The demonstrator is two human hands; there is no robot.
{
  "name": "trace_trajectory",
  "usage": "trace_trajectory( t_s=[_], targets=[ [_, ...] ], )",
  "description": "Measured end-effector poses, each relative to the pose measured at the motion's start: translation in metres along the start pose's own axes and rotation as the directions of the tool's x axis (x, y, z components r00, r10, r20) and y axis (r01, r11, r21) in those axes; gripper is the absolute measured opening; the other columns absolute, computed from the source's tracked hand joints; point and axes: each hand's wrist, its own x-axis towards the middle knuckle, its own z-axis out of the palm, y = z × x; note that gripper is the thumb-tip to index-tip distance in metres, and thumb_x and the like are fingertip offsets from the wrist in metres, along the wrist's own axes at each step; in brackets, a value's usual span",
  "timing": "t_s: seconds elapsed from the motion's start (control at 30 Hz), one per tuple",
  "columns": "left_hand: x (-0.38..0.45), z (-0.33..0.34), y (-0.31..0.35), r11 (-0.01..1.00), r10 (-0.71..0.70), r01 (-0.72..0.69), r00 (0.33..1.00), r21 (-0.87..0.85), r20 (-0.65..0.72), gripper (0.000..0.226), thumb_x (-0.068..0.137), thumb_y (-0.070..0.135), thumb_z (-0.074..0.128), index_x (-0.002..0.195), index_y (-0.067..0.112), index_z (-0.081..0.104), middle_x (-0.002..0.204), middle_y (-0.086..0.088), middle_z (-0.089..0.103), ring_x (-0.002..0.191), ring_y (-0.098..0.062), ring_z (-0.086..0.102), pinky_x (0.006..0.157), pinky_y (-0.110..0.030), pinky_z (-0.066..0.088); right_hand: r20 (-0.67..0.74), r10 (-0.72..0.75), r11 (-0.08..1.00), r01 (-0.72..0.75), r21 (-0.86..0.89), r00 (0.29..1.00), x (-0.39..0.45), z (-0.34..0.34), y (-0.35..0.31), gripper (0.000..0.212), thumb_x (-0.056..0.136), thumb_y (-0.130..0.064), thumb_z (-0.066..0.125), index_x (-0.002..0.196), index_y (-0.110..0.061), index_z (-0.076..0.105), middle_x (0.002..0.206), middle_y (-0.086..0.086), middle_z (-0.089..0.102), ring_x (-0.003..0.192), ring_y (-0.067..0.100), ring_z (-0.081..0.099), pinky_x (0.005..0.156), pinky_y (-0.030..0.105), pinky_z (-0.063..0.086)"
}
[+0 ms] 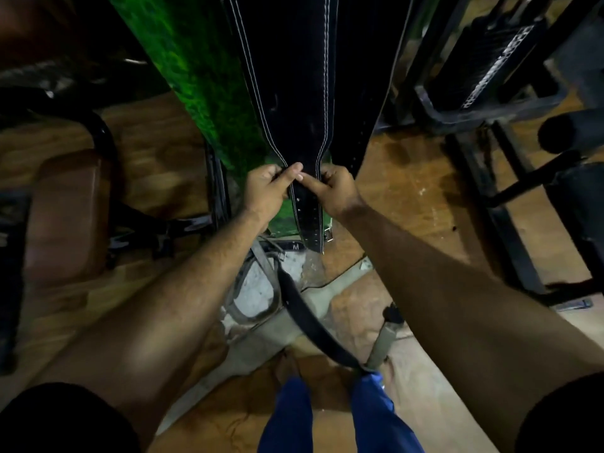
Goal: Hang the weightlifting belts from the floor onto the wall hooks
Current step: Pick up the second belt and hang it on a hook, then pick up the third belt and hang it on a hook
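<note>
Black belt: the black belt [294, 93] hangs in front of the wall, its long axis running from 12 o'clock down to 6 o'clock, wide at the top and narrowing to a punched tongue that ends just below the hands.
Left hand: the left hand [266, 188] pinches the narrow neck of the belt from 9 o'clock, thumb laid across the front face.
Right hand: the right hand [336, 188] pinches the same neck from 3 o'clock, fingers curled round the stitched edge; the 2 thumbs nearly meet.
Nearer hand: neither, both grip at the same height.
Hook: out of view above 12 o'clock, so I cannot tell whether the top end is already caught on it.
Key relation: the belt's length rises straight away from the hands toward 12 o'clock; any seating or straightening probably means working along that axis.
Green panel: the green panel [202, 76] stands just beside the belt at 10 o'clock.
Floor belts: the floor belts [277, 289], at least 2, lie tangled at 6 o'clock, near the person's feet, not yet hung.
</note>
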Motion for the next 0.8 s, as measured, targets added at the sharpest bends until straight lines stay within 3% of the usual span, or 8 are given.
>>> trace_trajectory(
  t_s=[0.1,0.2,0.27,0.37,0.47,0.53,0.67,0.8],
  targets=[
    [-0.009,0.005,-0.022,0.999,-0.027,0.027,0.999,0.024,0.019,0.034,0.091,0.033,0.073,0.061,0.022,0.059,0.055,0.014,0.052,0.061,-0.008,0.054,0.059,-0.026,0.055,0.044,0.059,0.998,-0.059,-0.010,0.997,-0.004,0.007,0.033,0.071,0.065,-0.082,0.071,0.083,-0.014,0.074,0.078,0.005,0.077,0.069,0.016,0.069,0.068,0.050,0.058],
    [-0.014,0.008,-0.034,0.998,-0.064,0.064,0.997,0.016,0.048,0.029,0.088,0.036,0.075,0.068,0.017,0.065,0.078,-0.008,0.072,0.078,-0.025,0.072,0.076,-0.040,0.063,0.082,0.170,0.985,-0.166,-0.049,0.982,-0.005,0.013,0.049,0.070,0.062,-0.080,0.076,0.095,-0.019,0.077,0.089,0.003,0.080,0.085,0.016,0.075,0.080,0.052,0.061],
    [-0.018,0.013,-0.046,0.993,-0.098,0.094,0.994,0.075,0.049,0.025,0.087,0.035,0.076,0.076,0.013,0.071,0.087,-0.016,0.076,0.082,-0.031,0.073,0.079,-0.046,0.061,0.068,0.262,0.963,-0.255,-0.091,0.963,-0.017,0.014,0.057,0.054,0.068,-0.060,0.085,0.105,-0.022,0.075,0.101,0.001,0.080,0.094,0.020,0.075,0.088,0.049,0.061],
    [-0.031,0.021,-0.079,0.971,-0.200,0.195,0.980,0.137,0.018,0.014,0.091,0.024,0.073,0.092,0.011,0.070,0.087,-0.011,0.073,0.078,-0.023,0.067,0.081,-0.044,0.059,-0.023,0.397,0.918,-0.397,-0.018,0.918,-0.046,0.014,0.065,0.039,0.072,-0.032,0.087,0.104,-0.031,0.063,0.113,0.001,0.075,0.104,0.024,0.071,0.094,0.045,0.058],
    [-0.054,0.029,-0.119,0.931,-0.354,0.345,0.933,0.121,0.062,0.009,0.095,0.015,0.066,0.097,0.006,0.068,0.084,-0.014,0.069,0.078,-0.024,0.063,0.074,-0.040,0.054,-0.183,0.422,0.902,-0.432,-0.012,0.888,-0.073,0.013,0.077,0.020,0.086,-0.020,0.075,0.102,-0.026,0.064,0.109,0.003,0.073,0.101,0.024,0.068,0.084,0.030,0.051],
    [-0.071,0.035,-0.141,0.904,-0.422,0.413,0.903,0.106,0.082,0.008,0.096,0.011,0.065,0.095,0.003,0.067,0.077,-0.010,0.068,0.071,-0.025,0.062,0.074,-0.037,0.050,-0.265,0.407,0.903,-0.428,-0.024,0.874,-0.087,0.015,0.089,0.006,0.090,-0.020,0.067,0.089,-0.025,0.064,0.101,0.006,0.075,0.097,0.028,0.069,0.079,0.031,0.052],
    [-0.106,0.050,-0.166,0.866,-0.499,0.489,0.859,0.106,0.114,0.015,0.095,0.009,0.065,0.081,0.004,0.069,0.068,-0.006,0.064,0.063,-0.023,0.058,0.071,-0.036,0.048,-0.083,0.514,0.857,-0.516,0.005,0.854,-0.113,0.025,0.113,0.012,0.085,-0.017,0.065,0.076,-0.026,0.067,0.093,0.010,0.076,0.093,0.034,0.071,0.085,0.047,0.060],
    [-0.132,0.052,-0.177,0.849,-0.525,0.528,0.832,0.034,0.181,0.020,0.092,0.013,0.068,0.073,0.011,0.061,0.072,-0.012,0.062,0.063,-0.024,0.056,0.059,-0.028,0.042,0.053,0.569,0.821,-0.570,0.022,0.821,-0.133,0.025,0.127,0.018,0.092,-0.004,0.060,0.079,-0.014,0.067,0.084,0.015,0.071,0.068,0.023,0.065,0.058,0.030,0.054]
  ],
)
